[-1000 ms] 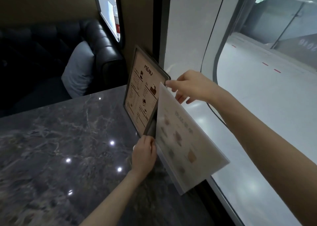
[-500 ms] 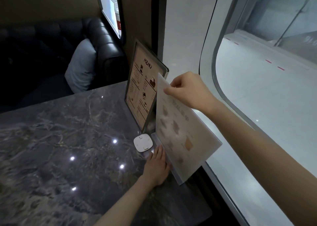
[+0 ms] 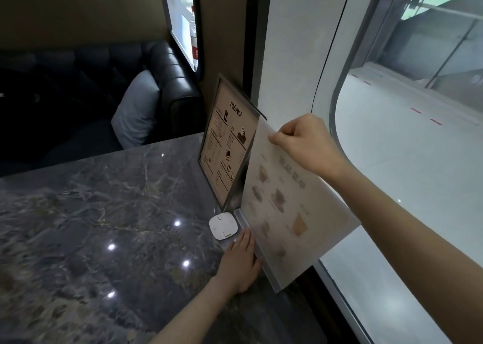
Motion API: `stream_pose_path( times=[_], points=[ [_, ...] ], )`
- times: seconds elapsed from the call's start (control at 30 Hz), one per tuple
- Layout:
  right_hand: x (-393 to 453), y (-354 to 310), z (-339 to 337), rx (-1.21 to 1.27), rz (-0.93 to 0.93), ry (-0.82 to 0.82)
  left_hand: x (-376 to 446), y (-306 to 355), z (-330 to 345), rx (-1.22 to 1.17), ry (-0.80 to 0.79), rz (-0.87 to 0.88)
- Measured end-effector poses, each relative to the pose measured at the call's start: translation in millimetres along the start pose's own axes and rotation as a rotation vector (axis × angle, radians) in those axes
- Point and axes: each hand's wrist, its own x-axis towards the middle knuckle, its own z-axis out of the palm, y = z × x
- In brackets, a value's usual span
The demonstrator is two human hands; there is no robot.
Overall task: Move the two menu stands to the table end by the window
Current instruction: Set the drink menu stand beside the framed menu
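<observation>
Two menu stands are at the window end of the dark marble table. The brown "MENU" stand is upright against the wall beside the window. Right of it a pale, translucent menu stand leans toward the glass, its base on the table edge. My right hand pinches its top edge. My left hand lies flat with fingers against the stand's base.
A small white square device lies on the table just left of the pale stand's base. A black leather bench with a grey cushion is beyond the table. The large window runs along the right.
My left hand slid down from the stands' near edge to the pale stand's base, uncovering the white device. My right hand stayed on the top edge as the pale stand settled lower.
</observation>
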Motion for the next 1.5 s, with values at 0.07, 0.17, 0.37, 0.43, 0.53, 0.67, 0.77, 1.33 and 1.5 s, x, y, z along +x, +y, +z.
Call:
stream_pose_path(
  times=[0.07, 0.17, 0.37, 0.43, 0.53, 0.67, 0.77, 1.33, 1.5],
  points=[
    [5, 3, -2, 0.038, 0.001, 0.008, -6, -4, -2, 0.001, 0.009, -0.003],
    [11, 8, -1, 0.076, 0.011, 0.021, -13, -12, -4, 0.011, 0.017, -0.028],
    [12, 8, 6, 0.074, 0.064, 0.0, -15, -28, -2, 0.035, -0.013, -0.065],
    [12, 9, 7, 0.062, 0.081, -0.002, -14, -30, -1, 0.032, -0.023, -0.063],
    [15, 13, 8, 0.055, 0.096, 0.004, -10, -30, -2, 0.017, -0.027, -0.056],
    [19, 18, 8, 0.063, 0.093, 0.001, -8, -34, -1, 0.016, -0.018, -0.037],
    [21, 23, 7, 0.068, 0.111, -0.001, -7, -35, 1, 0.013, -0.019, -0.036],
    [29, 13, -1, -0.054, 0.078, -0.074, -1, -35, -12, -0.076, 0.048, -0.055],
    [30, 7, 2, -0.167, 0.01, -0.032, 3, -32, -31, -0.081, 0.059, -0.067]
  ],
)
